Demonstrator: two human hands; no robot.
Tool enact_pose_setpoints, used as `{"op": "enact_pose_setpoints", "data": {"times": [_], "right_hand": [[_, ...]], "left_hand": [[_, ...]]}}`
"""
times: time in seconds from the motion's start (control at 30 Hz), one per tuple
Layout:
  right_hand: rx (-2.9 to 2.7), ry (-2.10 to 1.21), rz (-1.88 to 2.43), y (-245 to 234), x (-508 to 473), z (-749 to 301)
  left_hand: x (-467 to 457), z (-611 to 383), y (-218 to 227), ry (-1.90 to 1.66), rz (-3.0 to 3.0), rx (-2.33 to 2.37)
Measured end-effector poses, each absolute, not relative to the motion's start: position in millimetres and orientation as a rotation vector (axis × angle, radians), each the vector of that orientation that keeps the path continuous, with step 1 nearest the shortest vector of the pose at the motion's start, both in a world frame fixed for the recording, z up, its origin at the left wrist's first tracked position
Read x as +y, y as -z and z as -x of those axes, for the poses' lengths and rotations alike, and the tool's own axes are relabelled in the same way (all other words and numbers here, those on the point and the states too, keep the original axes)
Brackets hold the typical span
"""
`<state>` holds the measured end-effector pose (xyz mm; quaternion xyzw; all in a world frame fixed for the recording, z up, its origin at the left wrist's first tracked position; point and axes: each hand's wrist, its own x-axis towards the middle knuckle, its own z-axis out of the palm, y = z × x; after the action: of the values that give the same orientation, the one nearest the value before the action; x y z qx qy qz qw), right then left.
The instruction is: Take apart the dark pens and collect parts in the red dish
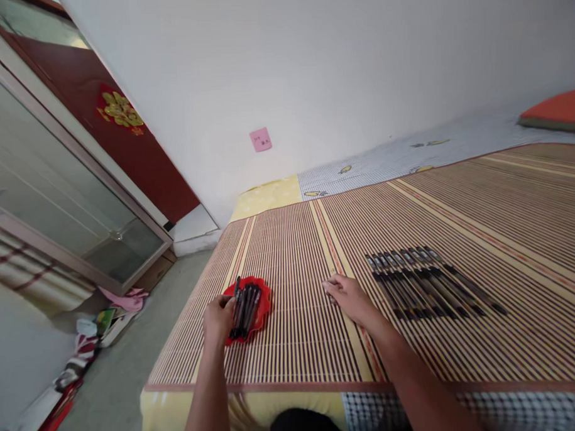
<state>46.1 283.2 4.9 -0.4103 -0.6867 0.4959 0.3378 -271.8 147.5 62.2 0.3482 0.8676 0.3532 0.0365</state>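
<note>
A red scalloped plate (265, 304) lies on the striped mat, with several black pens (249, 308) piled in it. My left hand (219, 318) is at the plate's left rim, its thumb and fingers closed on a black pen (236, 286) that tilts upward beside the pile. To the right, my right hand (347, 296) rests low over the mat with its fingers curled together. No object shows in it. Farther right, several black pens (415, 283) lie side by side in a slanted row, the rightmost one angled a little apart at its near end.
The striped bamboo mat (289, 259) covers a bed against a white wall, where a pink note (260, 140) is stuck. An orange cushion (555, 110) lies at the far right. Left of the bed are the floor (145, 346), a glass door (73, 172) and assorted items.
</note>
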Motion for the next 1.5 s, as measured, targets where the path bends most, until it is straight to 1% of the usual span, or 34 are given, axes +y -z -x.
{"op": "enact_pose_setpoints", "data": {"times": [0.13, 0.23, 0.33, 0.43, 0.5, 0.53, 0.57, 0.6, 0.63, 0.67, 0.7, 0.77, 0.87, 1.03, 1.23, 1.5], "right_hand": [[-1.815, -1.271, 1.085, -8, 283, -49], [-1.825, -1.257, 1.094, -8, 283, -49], [-1.828, -1.244, 1.096, -8, 283, -49], [-1.817, -1.233, 1.097, -8, 284, -50], [-1.809, -1.224, 1.094, -9, 285, -49], [-1.808, -1.219, 1.091, -9, 285, -48], [-1.809, -1.214, 1.088, -9, 285, -47], [-1.813, -1.209, 1.086, -9, 285, -45], [-1.820, -1.203, 1.084, -9, 284, -43], [-1.832, -1.197, 1.083, -9, 282, -40], [-1.847, -1.188, 1.081, -9, 281, -38], [-1.888, -1.166, 1.079, -11, 276, -33], [-1.952, -1.129, 1.093, -14, 271, -29], [-2.040, -1.066, 1.162, -24, 266, -30], [-2.115, -0.952, 1.260, -38, 274, -50], [-2.022, -0.727, 1.707, -42, 304, -122]], "left_hand": [[152, 274, -53, -0.941, -1.038, 2.726], [152, 274, -48, -0.901, -1.035, 2.737], [150, 272, -52, -0.964, -1.029, 2.748], [144, 268, -64, -1.151, -1.000, 2.818], [140, 261, -76, -1.407, -0.964, 2.828], [139, 256, -83, -1.619, -0.925, 2.763], [138, 250, -89, -1.935, -0.859, 2.560], [139, 242, -95, -2.218, -0.746, 2.248], [141, 234, -101, -2.384, -0.629, 1.882], [144, 224, -106, -2.406, -0.551, 1.510], [148, 214, -110, -2.343, -0.474, 1.195], [158, 188, -115, -2.189, -0.315, 0.776], [172, 146, -116, -2.030, -0.141, 0.523], [181, 97, -107, -1.852, -0.042, 0.479], [181, 84, -91, -1.777, 0.024, 0.541], [187, 87, -75, -1.735, 0.018, 0.543]]}}
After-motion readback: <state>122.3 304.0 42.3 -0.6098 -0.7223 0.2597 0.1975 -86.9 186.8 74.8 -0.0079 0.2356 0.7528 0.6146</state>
